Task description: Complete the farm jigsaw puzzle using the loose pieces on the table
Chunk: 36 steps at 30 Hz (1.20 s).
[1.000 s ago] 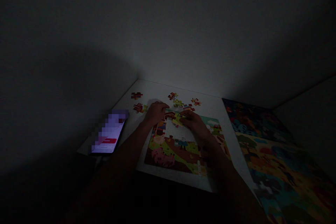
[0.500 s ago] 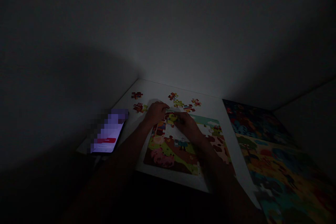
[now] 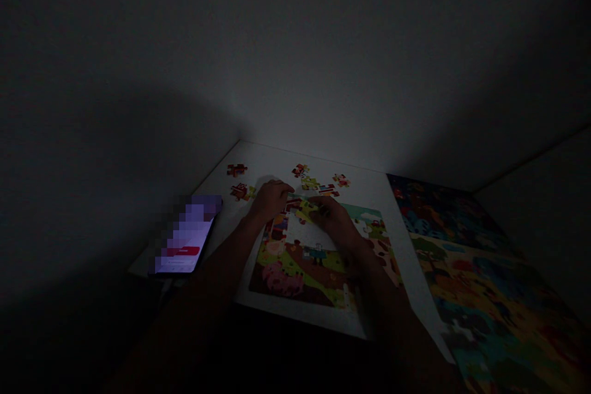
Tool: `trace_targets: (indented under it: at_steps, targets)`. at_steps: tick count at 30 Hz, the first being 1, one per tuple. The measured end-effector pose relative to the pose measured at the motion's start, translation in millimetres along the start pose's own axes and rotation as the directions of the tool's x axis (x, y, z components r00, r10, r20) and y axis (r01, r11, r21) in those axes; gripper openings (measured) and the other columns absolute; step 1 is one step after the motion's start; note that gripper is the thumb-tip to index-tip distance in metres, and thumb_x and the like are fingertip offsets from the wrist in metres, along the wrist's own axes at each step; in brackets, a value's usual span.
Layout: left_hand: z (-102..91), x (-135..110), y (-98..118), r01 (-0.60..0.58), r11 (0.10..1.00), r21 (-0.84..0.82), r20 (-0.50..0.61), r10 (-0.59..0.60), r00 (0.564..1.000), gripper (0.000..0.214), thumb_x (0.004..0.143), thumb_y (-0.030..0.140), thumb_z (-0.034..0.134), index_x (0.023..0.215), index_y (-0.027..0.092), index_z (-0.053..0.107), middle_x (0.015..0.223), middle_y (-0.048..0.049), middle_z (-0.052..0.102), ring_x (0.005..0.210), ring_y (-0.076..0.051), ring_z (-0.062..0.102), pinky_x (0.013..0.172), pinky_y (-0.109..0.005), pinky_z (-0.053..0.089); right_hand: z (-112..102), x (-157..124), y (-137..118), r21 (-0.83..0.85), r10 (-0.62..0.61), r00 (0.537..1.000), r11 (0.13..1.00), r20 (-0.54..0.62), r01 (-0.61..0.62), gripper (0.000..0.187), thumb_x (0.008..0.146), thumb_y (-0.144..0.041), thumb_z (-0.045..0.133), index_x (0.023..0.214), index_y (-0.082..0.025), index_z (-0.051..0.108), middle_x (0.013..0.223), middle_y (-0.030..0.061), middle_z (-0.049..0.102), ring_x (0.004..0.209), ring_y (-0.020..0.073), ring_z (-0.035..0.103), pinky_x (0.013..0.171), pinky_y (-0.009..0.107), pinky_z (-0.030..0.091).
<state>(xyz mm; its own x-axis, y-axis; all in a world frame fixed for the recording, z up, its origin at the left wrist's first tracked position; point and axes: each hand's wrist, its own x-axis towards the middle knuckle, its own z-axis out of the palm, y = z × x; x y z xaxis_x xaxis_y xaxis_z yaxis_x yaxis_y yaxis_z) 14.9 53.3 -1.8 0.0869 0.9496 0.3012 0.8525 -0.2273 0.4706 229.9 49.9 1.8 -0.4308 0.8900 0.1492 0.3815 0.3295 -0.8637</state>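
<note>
A jigsaw puzzle (image 3: 286, 252) with a farm picture lies on the white table, a white gap in its upper middle. My right hand (image 3: 335, 218) is over the upper part of the puzzle, its fingers closed on a green puzzle piece (image 3: 303, 210) by the gap. My left hand (image 3: 271, 202) is at the puzzle's upper left corner with its fingers bent together; what its fingertips grip, if anything, is hidden in the dim light. Beyond the hands lie loose puzzle pieces (image 3: 310, 183), and two joined-looking pieces (image 3: 240, 191) are left of my left hand.
A lit phone (image 3: 187, 237), partly blurred out, stands at the left edge of the white table (image 3: 272, 157). To the right lie a dark blue picture puzzle (image 3: 443, 209) and a savanna picture puzzle (image 3: 480, 289). A wall (image 3: 305, 74) rises behind the table.
The view has shifted slightly. My right fingers have moved a little off the green piece, showing more of it near the puzzle's upper left. My left hand stays at the corner.
</note>
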Motion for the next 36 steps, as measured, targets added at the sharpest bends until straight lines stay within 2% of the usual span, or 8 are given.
trace_targets:
  at_steps: [4,8,15,18,21,24,32,36]
  targets:
    - [0.2,1,-1,-0.003,1.000,-0.008,-0.003,0.003,1.000,0.036,0.081,0.004,0.048,0.096,0.020,0.076,0.102,-0.0045,0.075,0.100,-0.020,0.066,0.099,-0.037,0.049,-21,2,-6,0.071,0.054,0.983,0.997,-0.178,-0.042,0.033,0.077,-0.041,0.063,0.102,-0.020,0.067,0.101,0.0068,0.067,0.078,0.0186,0.058,0.077,0.035,0.047]
    - [0.3,1,-2,-0.006,1.000,-0.023,-0.010,0.006,1.000,0.036,0.081,0.006,0.047,0.096,0.021,0.077,0.102,-0.0044,0.075,0.100,-0.021,0.066,0.100,-0.037,0.048,-42,2,-11,0.120,0.086,0.916,0.992,-0.391,-0.042,0.036,0.081,-0.048,0.058,0.101,-0.019,0.065,0.092,0.0062,0.068,0.073,0.0176,0.058,0.069,0.032,0.047]
    - [3.3,3,-6,-0.018,1.000,-0.025,-0.017,0.018,1.000,0.036,0.080,0.009,0.046,0.094,0.021,0.076,0.101,-0.0039,0.075,0.100,-0.021,0.066,0.100,-0.037,0.049,-55,2,-4,0.091,0.076,0.878,0.995,-0.473,-0.038,0.035,0.083,-0.049,0.052,0.099,-0.020,0.064,0.088,0.0047,0.067,0.069,0.0160,0.057,0.064,0.030,0.047]
    - [3.5,4,-7,-0.026,0.999,-0.027,-0.017,0.025,1.000,0.035,0.079,0.009,0.047,0.093,0.020,0.077,0.100,-0.0048,0.075,0.099,-0.022,0.066,0.099,-0.036,0.049,-56,3,3,0.066,0.094,0.923,0.995,-0.373,-0.074,0.034,0.081,-0.047,0.054,0.094,-0.019,0.066,0.087,0.0052,0.067,0.072,0.0169,0.058,0.068,0.031,0.047]
    - [2.7,4,-7,-0.032,0.999,-0.027,-0.017,0.031,0.999,0.035,0.078,0.008,0.047,0.093,0.020,0.076,0.100,-0.0052,0.075,0.099,-0.022,0.066,0.099,-0.036,0.049,-57,1,11,0.052,0.125,0.990,0.991,-0.068,-0.122,0.028,0.074,-0.043,0.061,0.087,-0.019,0.068,0.081,0.0032,0.067,0.072,0.0170,0.058,0.069,0.030,0.045]
    - [2.5,4,-7,-0.034,0.999,-0.023,-0.016,0.034,0.999,0.035,0.078,0.008,0.046,0.093,0.020,0.076,0.101,-0.0050,0.075,0.100,-0.022,0.066,0.098,-0.037,0.049,-57,-2,17,0.076,0.162,0.979,0.982,0.125,-0.172,0.024,0.070,-0.039,0.064,0.083,-0.019,0.068,0.075,0.0012,0.066,0.068,0.0157,0.056,0.066,0.029,0.044]
    - [3.9,4,-8,-0.036,0.999,-0.017,-0.015,0.036,0.999,0.035,0.080,0.009,0.046,0.094,0.019,0.076,0.100,-0.0056,0.075,0.098,-0.022,0.066,0.098,-0.036,0.050,-53,-2,18,-0.156,0.146,0.989,0.977,0.009,-0.142,0.012,0.076,-0.027,0.064,0.082,-0.019,0.070,0.082,0.0034,0.070,0.074,0.0172,0.060,0.072,0.030,0.044]
    - [4.2,5,-9,-0.045,0.999,-0.018,-0.008,0.045,0.999,0.034,0.081,0.011,0.046,0.094,0.019,0.076,0.100,-0.0059,0.075,0.097,-0.022,0.066,0.098,-0.037,0.049,-52,-3,17,-0.230,0.151,0.988,0.963,0.025,-0.141,0.012,0.078,-0.024,0.062,0.085,-0.019,0.070,0.086,0.0039,0.071,0.077,0.0169,0.062,0.073,0.028,0.045]
